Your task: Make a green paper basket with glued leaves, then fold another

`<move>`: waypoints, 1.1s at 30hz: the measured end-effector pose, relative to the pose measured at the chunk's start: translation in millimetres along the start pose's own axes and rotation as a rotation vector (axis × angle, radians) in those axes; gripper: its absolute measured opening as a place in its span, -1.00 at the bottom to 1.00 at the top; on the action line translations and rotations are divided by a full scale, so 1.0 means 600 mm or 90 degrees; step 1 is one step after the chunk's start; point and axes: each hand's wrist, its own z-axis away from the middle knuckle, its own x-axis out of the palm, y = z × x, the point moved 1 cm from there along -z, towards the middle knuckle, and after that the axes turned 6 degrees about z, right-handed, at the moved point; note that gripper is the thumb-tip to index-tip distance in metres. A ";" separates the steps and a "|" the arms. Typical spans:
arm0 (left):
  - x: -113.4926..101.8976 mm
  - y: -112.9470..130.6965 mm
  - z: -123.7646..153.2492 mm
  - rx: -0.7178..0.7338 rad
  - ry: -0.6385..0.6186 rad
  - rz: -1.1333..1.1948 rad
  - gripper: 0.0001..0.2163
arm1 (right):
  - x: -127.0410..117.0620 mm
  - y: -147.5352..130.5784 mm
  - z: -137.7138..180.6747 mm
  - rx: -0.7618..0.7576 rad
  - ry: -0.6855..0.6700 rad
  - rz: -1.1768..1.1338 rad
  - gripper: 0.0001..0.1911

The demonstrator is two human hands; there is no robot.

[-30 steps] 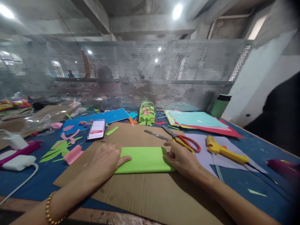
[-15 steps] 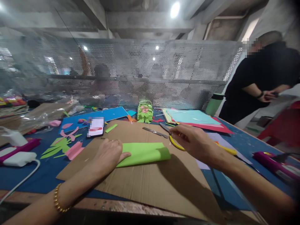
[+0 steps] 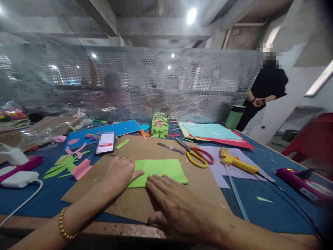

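A folded light-green paper sheet (image 3: pixel 160 170) lies on a brown cardboard sheet (image 3: pixel 166 152). My left hand (image 3: pixel 118 175) rests flat on the sheet's left end, thumb stretched onto the paper, fingers open. My right hand (image 3: pixel 170 203) lies flat with fingers stretched out, its fingertips on the paper's near edge. Neither hand holds anything. Red-and-yellow scissors (image 3: pixel 195 154) lie just right of the paper, beyond my right hand.
A yellow glue gun (image 3: pixel 236 162) and its cord lie right of the scissors. Stacked coloured sheets (image 3: pixel 213 133), a small green paper basket (image 3: pixel 159 127), a phone (image 3: pixel 104 143), paper scraps (image 3: pixel 70 163) and a white charger (image 3: pixel 19 177) surround the cardboard. A person in black (image 3: pixel 265 88) stands at the right.
My right hand left the area by the scissors and came down flat on the near edge of the green paper, which now lies flatter. My left hand stayed put. The person in black moved farther away.
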 end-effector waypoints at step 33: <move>0.011 -0.001 -0.005 -0.006 -0.004 0.013 -0.60 | 0.019 0.052 0.121 0.113 0.107 0.290 -0.61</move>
